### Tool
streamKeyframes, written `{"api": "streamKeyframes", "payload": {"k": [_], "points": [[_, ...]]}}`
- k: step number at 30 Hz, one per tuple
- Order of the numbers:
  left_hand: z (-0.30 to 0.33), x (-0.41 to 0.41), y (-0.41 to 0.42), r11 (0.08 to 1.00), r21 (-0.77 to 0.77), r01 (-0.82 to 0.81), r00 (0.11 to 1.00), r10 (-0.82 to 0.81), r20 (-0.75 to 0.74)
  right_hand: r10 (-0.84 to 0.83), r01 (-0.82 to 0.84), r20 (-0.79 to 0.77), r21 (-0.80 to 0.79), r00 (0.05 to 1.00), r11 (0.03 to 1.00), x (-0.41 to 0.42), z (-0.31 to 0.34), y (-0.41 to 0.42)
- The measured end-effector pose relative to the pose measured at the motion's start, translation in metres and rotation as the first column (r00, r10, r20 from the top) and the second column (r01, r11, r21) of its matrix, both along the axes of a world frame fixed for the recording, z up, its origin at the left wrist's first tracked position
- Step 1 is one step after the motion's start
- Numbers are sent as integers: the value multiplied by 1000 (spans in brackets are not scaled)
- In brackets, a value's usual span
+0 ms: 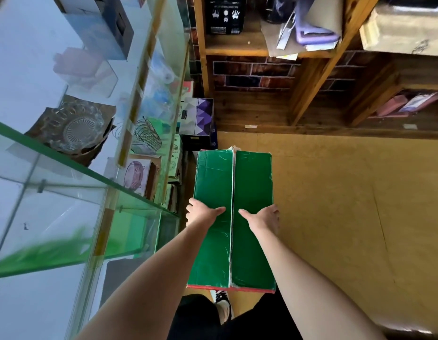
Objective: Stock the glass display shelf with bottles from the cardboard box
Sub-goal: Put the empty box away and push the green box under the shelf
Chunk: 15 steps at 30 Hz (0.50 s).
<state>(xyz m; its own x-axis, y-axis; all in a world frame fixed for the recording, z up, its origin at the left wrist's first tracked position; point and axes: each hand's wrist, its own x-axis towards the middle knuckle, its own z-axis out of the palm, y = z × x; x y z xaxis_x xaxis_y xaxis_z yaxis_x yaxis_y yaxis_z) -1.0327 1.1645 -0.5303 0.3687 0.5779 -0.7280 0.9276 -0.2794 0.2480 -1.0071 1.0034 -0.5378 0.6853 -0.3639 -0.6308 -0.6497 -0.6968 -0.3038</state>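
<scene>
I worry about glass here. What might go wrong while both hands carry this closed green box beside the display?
The cardboard box hangs right beside the glass display shelf; a swing could strike its edge. The left hand and right hand grip only its sides, so it may slip. Its flaps are shut, hiding how the load sits.

Both bare forearms are reaching forward and down; the left hand [203, 213] and right hand [262, 217] are gripping opposite sides of something, thumbs lying flat on top, pointing inward toward each other.
</scene>
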Motion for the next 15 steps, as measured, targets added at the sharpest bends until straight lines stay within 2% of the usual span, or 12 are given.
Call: {"api": "streamKeyframes", "payload": {"k": [8, 15], "points": [[11, 8, -18, 1000, 5, -1, 999, 1, 50, -62, 62, 29, -2, 998, 998, 6, 14, -16], [42, 48, -49, 1000, -19, 11, 993, -9, 121, -80, 78, 84, 30, 993, 997, 44, 51, -49]]}}
